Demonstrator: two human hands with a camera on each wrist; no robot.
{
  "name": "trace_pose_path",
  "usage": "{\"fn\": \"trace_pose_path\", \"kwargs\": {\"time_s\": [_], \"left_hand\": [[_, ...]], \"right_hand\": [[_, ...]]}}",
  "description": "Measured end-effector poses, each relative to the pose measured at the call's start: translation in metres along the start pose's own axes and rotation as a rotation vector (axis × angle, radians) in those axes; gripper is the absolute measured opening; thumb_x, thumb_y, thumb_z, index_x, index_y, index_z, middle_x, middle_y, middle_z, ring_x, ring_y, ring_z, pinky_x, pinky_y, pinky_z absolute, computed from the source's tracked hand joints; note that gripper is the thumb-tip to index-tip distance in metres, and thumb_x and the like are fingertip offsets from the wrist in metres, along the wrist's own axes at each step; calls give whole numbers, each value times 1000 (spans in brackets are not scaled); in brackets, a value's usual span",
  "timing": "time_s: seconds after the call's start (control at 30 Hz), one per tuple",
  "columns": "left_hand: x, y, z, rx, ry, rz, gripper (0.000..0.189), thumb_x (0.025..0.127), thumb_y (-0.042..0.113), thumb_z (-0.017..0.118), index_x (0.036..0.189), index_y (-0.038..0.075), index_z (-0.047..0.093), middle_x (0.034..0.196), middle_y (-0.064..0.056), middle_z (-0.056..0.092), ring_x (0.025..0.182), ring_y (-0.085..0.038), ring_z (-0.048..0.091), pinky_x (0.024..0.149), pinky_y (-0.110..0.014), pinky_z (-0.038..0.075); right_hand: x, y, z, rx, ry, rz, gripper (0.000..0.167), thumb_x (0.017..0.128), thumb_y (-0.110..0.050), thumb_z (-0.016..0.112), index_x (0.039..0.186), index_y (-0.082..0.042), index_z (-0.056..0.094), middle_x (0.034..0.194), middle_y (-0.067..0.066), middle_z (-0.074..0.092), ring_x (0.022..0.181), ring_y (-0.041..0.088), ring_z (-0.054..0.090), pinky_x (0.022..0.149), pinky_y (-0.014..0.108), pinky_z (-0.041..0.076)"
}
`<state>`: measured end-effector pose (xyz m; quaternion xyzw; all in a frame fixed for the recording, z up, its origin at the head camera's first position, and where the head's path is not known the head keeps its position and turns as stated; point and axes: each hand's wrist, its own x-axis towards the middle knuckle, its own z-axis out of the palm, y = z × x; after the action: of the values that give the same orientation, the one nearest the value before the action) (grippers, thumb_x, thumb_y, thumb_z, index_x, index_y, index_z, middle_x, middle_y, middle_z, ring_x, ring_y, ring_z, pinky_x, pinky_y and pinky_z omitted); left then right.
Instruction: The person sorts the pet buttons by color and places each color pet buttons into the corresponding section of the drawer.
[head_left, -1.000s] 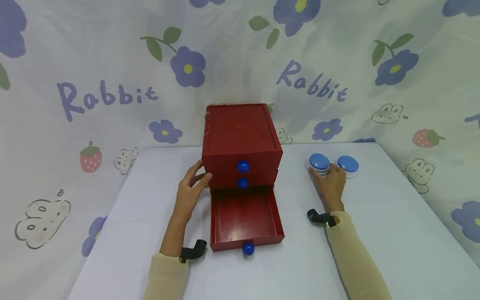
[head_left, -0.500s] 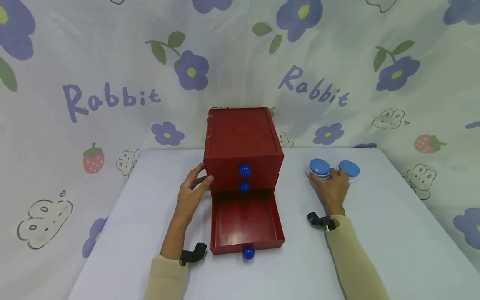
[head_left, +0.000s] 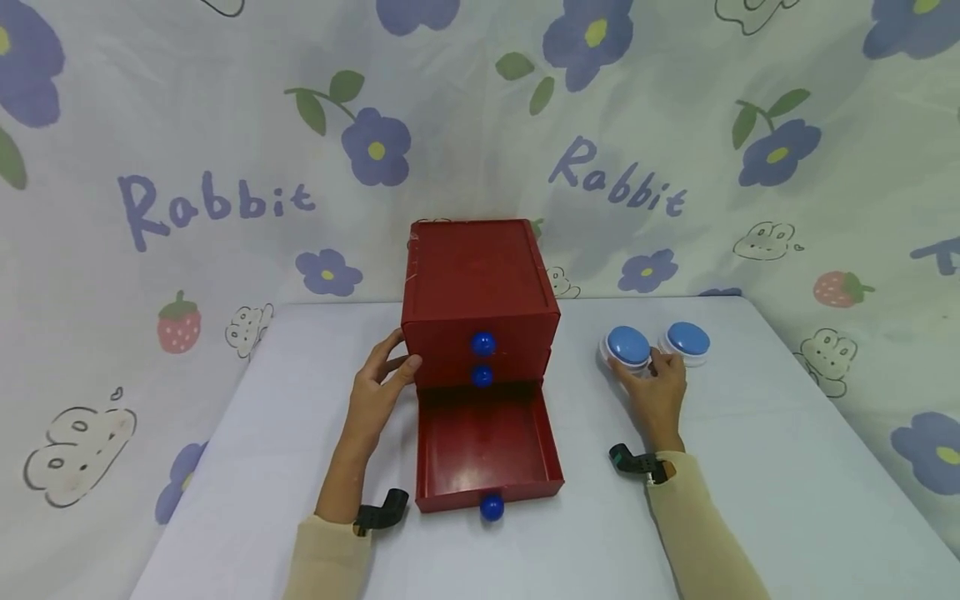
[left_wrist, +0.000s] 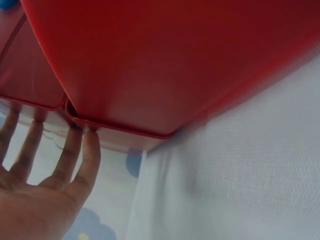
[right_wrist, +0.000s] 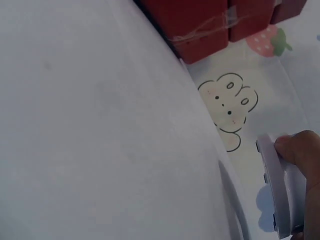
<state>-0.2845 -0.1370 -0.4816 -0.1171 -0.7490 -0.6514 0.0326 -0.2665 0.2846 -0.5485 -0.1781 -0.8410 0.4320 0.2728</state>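
A red drawer cabinet (head_left: 480, 271) with blue ball knobs stands in the middle of the table, its bottom drawer (head_left: 487, 450) pulled out and bare inside. My left hand (head_left: 372, 396) rests against the cabinet's left side; in the left wrist view its fingers (left_wrist: 67, 157) reach out nearly straight to the red wall. Over at the right, my right hand (head_left: 660, 392) pinches a round push button (head_left: 628, 345) with a blue dome and white base. The right wrist view shows the thumb on that white base (right_wrist: 276, 187), tilted on edge.
A second blue-domed push button (head_left: 688, 338) sits just right of the held one. The white table (head_left: 247, 500) ends at a patterned cloth backdrop (head_left: 450, 125). The open drawer's blue knob (head_left: 492, 507) juts toward the front.
The held push button has come slightly toward me and left, with my right hand. The other button and the cabinet stay put; my left hand keeps its place. The head view shifts slightly.
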Motion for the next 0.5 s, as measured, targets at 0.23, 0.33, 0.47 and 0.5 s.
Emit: {"fn": "trace_pose_path", "kwargs": {"time_s": [0.23,0.33,0.47,0.5], "left_hand": [[0,0,0,-4,-3,-10,60,97,34,66,152,32,42,151,8,43,129,-23,48,104,-57,38],[1,0,0,-8,-11,-19,61,98,32,65,154,30,40,153,5,42,131,-25,47,104,-58,38],[-1,7,1,-11,-18,-22,62,99,26,64,155,24,38,154,0,40,132,-31,45,104,-59,38],[-2,11,1,-12,-21,-22,63,99,25,64,155,22,38,155,-1,40,132,-32,45,104,-59,38]], "right_hand": [[-20,-3,-4,-34,-29,22,93,80,-49,82,142,10,47,113,18,44,108,31,44,90,45,40],[-29,-5,-6,-58,-49,32,95,80,-53,80,144,8,46,114,16,44,108,30,44,90,44,40],[-41,-8,-9,-79,-66,22,94,80,-54,80,145,6,47,113,15,45,108,29,44,90,43,41],[-44,-9,-10,-81,-65,18,92,80,-53,80,144,5,48,113,14,45,107,28,44,90,43,41]]}}
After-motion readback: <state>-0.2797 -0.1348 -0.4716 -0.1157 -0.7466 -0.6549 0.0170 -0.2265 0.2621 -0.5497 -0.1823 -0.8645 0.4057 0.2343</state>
